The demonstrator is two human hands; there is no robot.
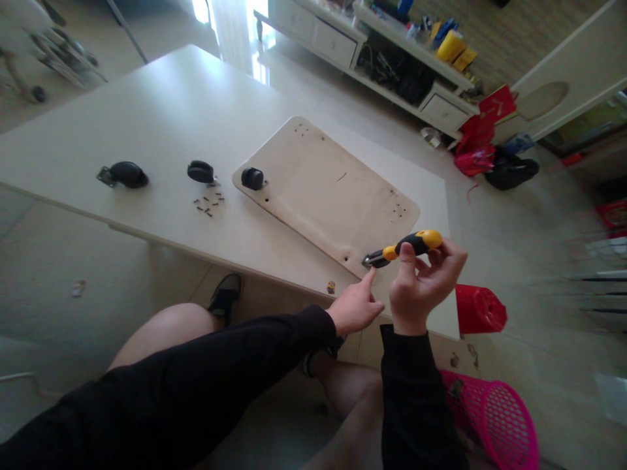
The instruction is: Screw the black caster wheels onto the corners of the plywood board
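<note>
While pale floor tiles (553, 261) spread out on every side of the board, a long white cabinet (337, 47) with drawers stood well beyond it, its top crowded with odds and ends. A white table (171, 98) carried the board and reached far out to its left. Beyond the board's right end, red bags (475, 147) and a black bag (512, 168) lay on the floor near the cabinet; nearer than the board and to its right stood a pink mesh basket (509, 424), and a red plastic object (482, 308) sat just past the table's end.

The cream board (318, 176) lay flat and aslant on the table, with rounded corners and small groups of holes. Both hands were at its near right corner. The right hand (424, 287) was closed around a yellow and black screwdriver (418, 243), thumb against the handle, the shaft sloping down to a caster (383, 264) at that corner. The left hand (353, 307) was loosely spread, its forefinger stretched out to the caster and its thumb apart; whether the fingertip pressed on it I could not tell. A mounted caster (252, 178) stood at the board's left end; two loose casters (200, 172) lay on the table left of the board, with small screws (208, 211) scattered beside the closer one.
</note>
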